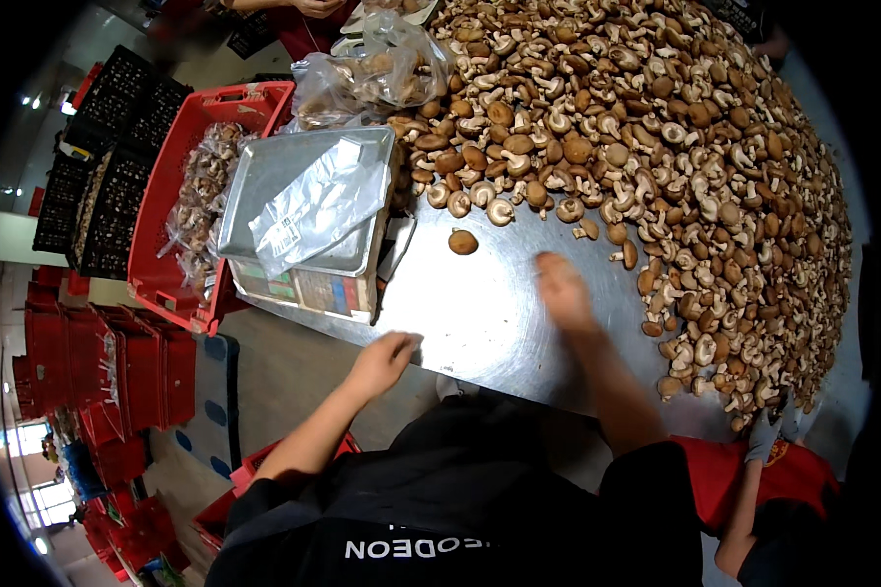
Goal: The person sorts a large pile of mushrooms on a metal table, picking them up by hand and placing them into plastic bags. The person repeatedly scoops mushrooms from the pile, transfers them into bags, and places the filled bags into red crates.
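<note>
mushrooms (pixel 636 127): heaped on desk (pixel 440 308), right and far side | left hand (pixel 384 362): by near edge, fingers look curled, grip i cannot tell | right hand (pixel 562 289): blurred above desk, fingers also not clear | advice: better lift gently, without pressing | metal tray (pixel 248 186): flat plastic bag (pixel 318 212) | red crate (pixel 151 243): bagged mushrooms (pixel 210 171)

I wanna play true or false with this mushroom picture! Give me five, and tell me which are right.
1. A flat plastic bag lies on the grey tray. True.
2. The box beside the tray is blue. False: the box is red.
3. A brown mushroom lies apart from the big pile. True.
4. The big pile is left of the tray. False: it is on the tray's right.
5. The right hand is inside the box. False: it is over the metal table.
</note>
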Demonstrator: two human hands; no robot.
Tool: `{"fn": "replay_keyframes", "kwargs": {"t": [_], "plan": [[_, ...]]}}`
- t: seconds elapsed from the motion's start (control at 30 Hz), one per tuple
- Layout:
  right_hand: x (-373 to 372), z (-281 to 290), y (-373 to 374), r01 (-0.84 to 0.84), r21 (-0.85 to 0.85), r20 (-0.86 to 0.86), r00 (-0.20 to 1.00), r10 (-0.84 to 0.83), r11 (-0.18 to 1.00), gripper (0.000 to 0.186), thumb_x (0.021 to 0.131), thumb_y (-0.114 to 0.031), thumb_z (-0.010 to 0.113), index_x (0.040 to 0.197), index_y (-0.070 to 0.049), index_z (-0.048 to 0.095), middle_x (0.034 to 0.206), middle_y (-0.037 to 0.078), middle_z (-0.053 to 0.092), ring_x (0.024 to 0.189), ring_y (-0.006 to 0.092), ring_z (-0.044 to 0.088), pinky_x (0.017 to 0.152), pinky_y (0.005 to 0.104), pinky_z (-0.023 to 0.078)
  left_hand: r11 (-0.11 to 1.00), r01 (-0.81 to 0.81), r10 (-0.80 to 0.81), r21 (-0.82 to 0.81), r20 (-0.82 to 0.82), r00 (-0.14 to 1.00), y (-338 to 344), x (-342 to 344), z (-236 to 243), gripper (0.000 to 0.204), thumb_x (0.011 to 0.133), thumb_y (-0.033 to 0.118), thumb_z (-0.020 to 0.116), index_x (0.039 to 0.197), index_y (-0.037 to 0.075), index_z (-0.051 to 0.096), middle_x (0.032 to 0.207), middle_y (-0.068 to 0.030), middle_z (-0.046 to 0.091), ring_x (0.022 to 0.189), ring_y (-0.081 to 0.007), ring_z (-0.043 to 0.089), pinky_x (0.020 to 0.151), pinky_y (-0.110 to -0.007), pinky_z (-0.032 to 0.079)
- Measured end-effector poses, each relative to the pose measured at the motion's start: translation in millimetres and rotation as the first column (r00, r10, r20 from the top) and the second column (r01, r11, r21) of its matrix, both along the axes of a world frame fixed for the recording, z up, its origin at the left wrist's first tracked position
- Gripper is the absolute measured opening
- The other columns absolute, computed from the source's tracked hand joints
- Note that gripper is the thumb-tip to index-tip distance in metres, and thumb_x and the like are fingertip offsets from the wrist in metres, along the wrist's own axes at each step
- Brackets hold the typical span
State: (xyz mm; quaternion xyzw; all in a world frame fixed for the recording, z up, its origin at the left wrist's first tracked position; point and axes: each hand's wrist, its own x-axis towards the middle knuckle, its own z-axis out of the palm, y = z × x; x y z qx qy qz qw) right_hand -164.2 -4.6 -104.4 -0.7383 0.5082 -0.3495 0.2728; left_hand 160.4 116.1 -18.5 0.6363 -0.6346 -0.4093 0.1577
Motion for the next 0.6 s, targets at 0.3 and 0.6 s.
{"fn": "replay_keyframes", "kwargs": {"t": [0.3,0.6], "plan": [[188,43,143,-0.756,0.478,0.157,0.575,0.803,0.448,0.037,0.084,-0.017,0.057,0.118,-0.002,0.056,0.124,0.018,0.053,0.114,0.0301,0.052,0.096,0.0351,0.040,0.930,-0.093,0.074,0.356,0.066,0.995,129,73,-93,0.029,0.085,0.016,0.054,0.111,0.006,0.059,0.101,-0.0168,0.065,0.091,-0.0299,0.063,0.078,-0.034,0.049],[2,31,46,0.501,0.080,-0.066,0.865,-0.497,0.862,0.029,0.087,-0.007,0.050,0.114,0.000,0.057,0.111,0.017,0.060,0.100,0.0292,0.059,0.084,0.0362,0.047,0.913,-0.131,0.056,0.386,0.198,0.979,140,119,-61,0.034,0.085,0.022,0.055,0.116,0.008,0.058,0.105,-0.0146,0.064,0.096,-0.0295,0.062,0.082,-0.038,0.048]]}}
